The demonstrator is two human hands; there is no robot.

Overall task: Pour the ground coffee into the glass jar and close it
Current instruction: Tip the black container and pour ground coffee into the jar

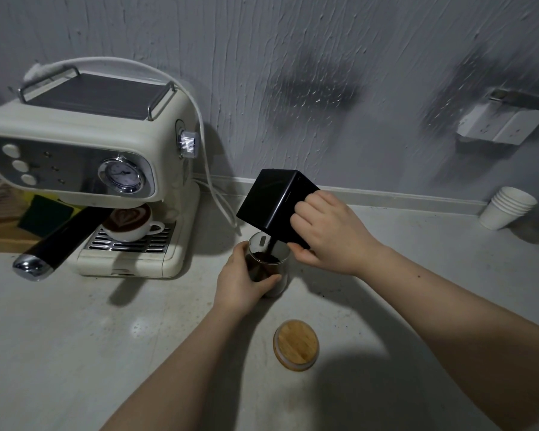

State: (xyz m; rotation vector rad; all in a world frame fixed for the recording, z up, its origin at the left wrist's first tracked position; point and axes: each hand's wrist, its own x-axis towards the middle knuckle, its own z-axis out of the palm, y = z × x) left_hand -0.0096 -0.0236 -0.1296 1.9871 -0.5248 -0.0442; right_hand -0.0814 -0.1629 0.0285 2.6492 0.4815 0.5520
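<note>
A small glass jar [279, 255] stands upright on the pale counter, partly filled with dark ground coffee [263, 259]. My left hand [241, 283] wraps around its near side. Above it my right hand [327, 234] grips a black square container [273, 202], tipped down to the left over the jar's mouth. A thin dark stream of coffee falls from the container's low corner into the jar. The round wooden lid [296, 344] lies flat on the counter, nearer to me and apart from the jar.
A cream espresso machine [84, 169] stands at the left, with a latte cup [128, 223] on its drip tray and a black portafilter handle [53, 244] sticking out. A white cable [213, 188] hangs beside it. Stacked paper cups [507, 206] lie at the right wall.
</note>
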